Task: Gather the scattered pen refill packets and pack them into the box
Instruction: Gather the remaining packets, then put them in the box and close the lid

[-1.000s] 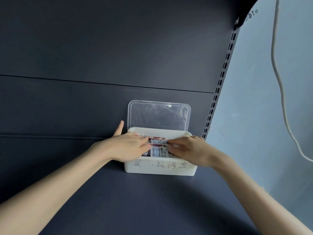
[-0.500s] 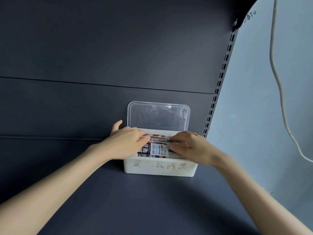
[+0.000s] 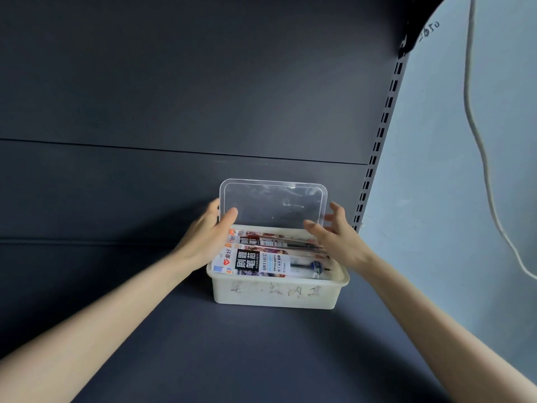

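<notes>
A white plastic box (image 3: 276, 295) sits on the dark shelf against the back panel. Its clear lid (image 3: 273, 205) stands upright behind it. Several pen refill packets (image 3: 270, 261) lie stacked inside the box, printed sides up. My left hand (image 3: 203, 239) pinches the lid's lower left edge, thumb in front and fingers behind. My right hand (image 3: 337, 239) hovers at the lid's right edge with fingers spread, thumb in front of the lid; I cannot tell whether it touches. No packets lie outside the box.
The dark shelf surface (image 3: 232, 359) stretches toward me in front of the box. A slotted metal upright (image 3: 374, 152) runs along the right of the back panel. Beyond it is a pale wall with a hanging white cable (image 3: 479, 141).
Both hands have lifted off the packets inside the box and moved back and apart to the lid's two side edges. The packets now lie uncovered.
</notes>
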